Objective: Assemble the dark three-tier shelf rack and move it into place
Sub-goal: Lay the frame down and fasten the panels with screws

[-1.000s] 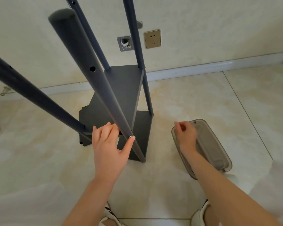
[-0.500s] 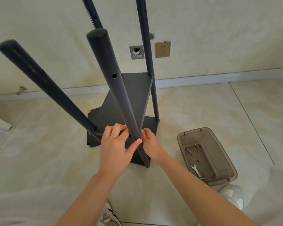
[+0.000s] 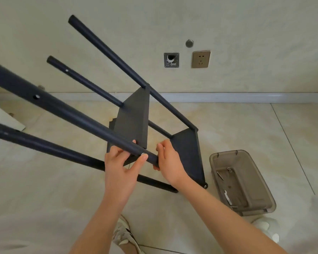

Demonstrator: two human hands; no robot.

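Note:
The dark shelf rack (image 3: 134,118) leans over to the left on the tiled floor, its poles pointing up-left and two shelf panels fitted. My left hand (image 3: 121,167) grips the nearest pole (image 3: 68,114) near its lower end, thumb beside a small silver screw (image 3: 142,154). My right hand (image 3: 170,162) holds the same pole's end, just right of the left hand, fingers curled round it. The lower shelf panel (image 3: 188,153) rests with a corner on the floor.
A translucent grey plastic bin (image 3: 253,204) with a wrench and small screws lies on the floor to the right. A wall socket (image 3: 200,59) and pipe outlet (image 3: 171,60) sit on the wall behind. My shoes show at the bottom edge.
The rack has tipped from nearly upright over to the left. My right hand came from the bin to the pole and now holds its end; my left hand stays on the pole.

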